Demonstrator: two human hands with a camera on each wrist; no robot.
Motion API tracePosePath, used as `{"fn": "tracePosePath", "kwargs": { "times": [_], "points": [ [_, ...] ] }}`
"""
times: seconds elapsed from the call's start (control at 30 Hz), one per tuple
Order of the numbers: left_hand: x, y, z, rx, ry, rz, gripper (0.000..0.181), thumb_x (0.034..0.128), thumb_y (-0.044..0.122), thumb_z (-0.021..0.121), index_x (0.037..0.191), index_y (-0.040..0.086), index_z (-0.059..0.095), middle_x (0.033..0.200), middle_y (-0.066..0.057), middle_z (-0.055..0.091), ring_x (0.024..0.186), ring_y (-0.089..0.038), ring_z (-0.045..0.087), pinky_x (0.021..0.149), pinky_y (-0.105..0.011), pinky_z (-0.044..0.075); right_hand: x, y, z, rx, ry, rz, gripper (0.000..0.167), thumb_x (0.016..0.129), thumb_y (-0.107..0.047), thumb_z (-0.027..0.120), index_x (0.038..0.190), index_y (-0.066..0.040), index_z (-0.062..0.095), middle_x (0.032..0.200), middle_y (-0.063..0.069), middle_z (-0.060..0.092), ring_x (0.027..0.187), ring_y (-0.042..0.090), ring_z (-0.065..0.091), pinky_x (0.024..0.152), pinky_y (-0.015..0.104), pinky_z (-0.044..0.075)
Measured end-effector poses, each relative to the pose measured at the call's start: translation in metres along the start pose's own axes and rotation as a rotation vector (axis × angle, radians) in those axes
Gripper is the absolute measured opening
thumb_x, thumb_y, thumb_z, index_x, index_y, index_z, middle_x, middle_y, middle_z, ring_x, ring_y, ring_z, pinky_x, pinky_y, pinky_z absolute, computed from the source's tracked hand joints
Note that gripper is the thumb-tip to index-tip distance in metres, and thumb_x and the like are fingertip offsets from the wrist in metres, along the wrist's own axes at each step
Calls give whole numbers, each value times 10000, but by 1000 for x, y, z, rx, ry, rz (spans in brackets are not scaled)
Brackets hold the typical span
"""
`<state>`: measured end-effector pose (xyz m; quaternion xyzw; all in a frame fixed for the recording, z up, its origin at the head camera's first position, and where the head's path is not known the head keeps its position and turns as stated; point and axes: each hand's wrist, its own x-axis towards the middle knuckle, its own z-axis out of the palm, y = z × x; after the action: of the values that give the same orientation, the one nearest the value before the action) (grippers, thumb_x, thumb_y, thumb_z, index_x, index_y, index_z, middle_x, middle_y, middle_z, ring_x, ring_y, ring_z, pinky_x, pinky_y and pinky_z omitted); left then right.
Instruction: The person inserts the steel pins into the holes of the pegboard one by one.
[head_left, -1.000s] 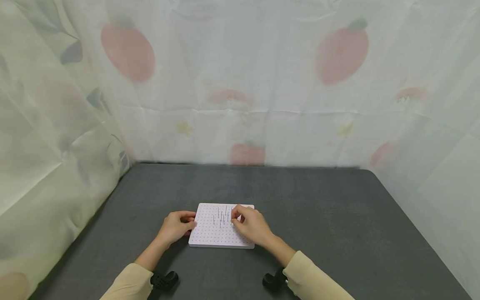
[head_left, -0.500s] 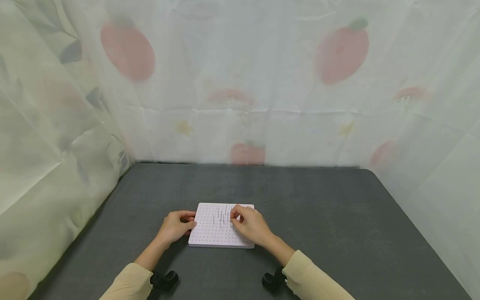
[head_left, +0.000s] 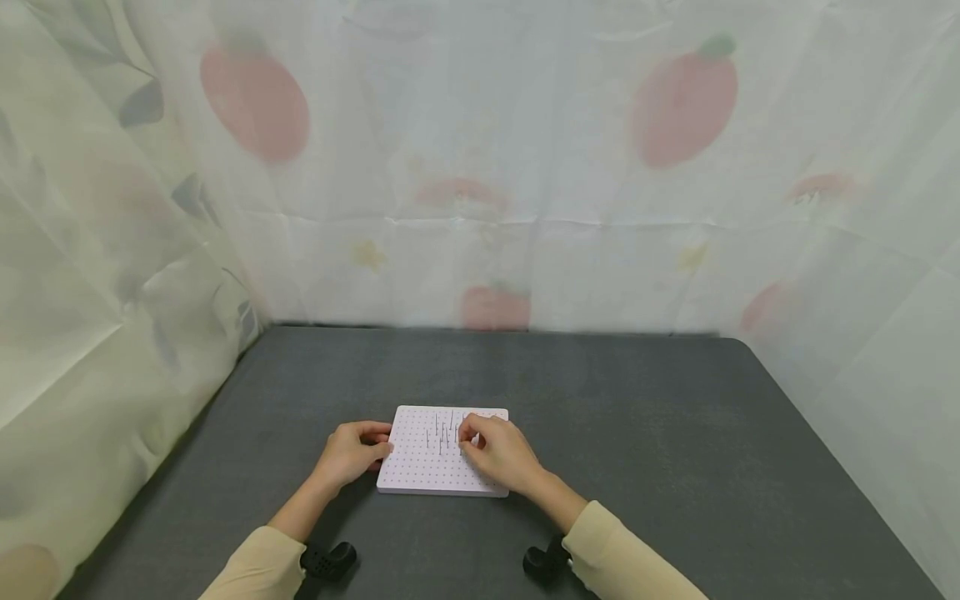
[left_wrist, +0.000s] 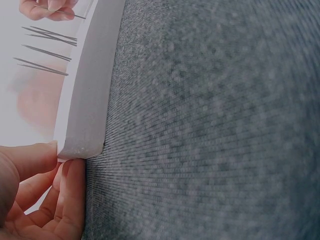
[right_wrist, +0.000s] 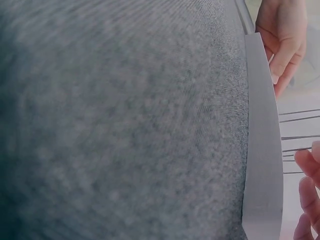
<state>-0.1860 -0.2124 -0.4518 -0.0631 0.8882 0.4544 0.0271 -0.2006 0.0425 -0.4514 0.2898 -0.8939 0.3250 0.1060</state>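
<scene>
A white pegboard (head_left: 420,477) with rows of small holes lies flat on the dark table. Several thin metal pins (left_wrist: 47,52) stand up from its far middle part. My left hand (head_left: 348,454) holds the board's left edge, its thumb (left_wrist: 37,159) on the upper face and fingers against the side. Over the board's right part, my right hand (head_left: 504,454) pinches one thin pin (left_wrist: 76,16) between thumb and index finger. This pin's lower end meets the board in the left wrist view; whether it sits in a hole cannot be told.
The grey-black table (head_left: 637,450) extends around the board on all sides. A light curtain (head_left: 570,167) with fruit prints hangs behind the table, and another cloth (head_left: 150,333) hangs at the left. Black wrist devices (head_left: 330,560) show beneath both cuffs.
My right hand has shifted very slightly to the left over the board, still pinching. The left hand and the board stay in place.
</scene>
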Motion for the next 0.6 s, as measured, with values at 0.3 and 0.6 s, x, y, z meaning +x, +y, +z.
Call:
{"fn": "tracePosePath", "kwargs": {
  "times": [0.3, 0.6],
  "points": [
    [0, 1, 0, 9, 5, -3, 353, 860, 19, 679, 1205, -52, 659, 983, -149, 692, 786, -140, 659, 664, -323, 624, 1, 2, 0, -11, -2, -11, 109, 864, -123, 695, 835, -204, 628, 739, -78, 646, 660, -1, 485, 581, 118, 373],
    [0, 0, -1, 9, 3, -2, 350, 863, 19, 674, 1203, -61, 654, 992, -163, 689, 781, -144, 664, 660, -327, 624, 6, -2, -18, 36, -80, -9, 110, 885, -164, 706, 971, -174, 638, 908, -65, 703, 840, 113, 645, 731, 192, 493]
  ]
}}
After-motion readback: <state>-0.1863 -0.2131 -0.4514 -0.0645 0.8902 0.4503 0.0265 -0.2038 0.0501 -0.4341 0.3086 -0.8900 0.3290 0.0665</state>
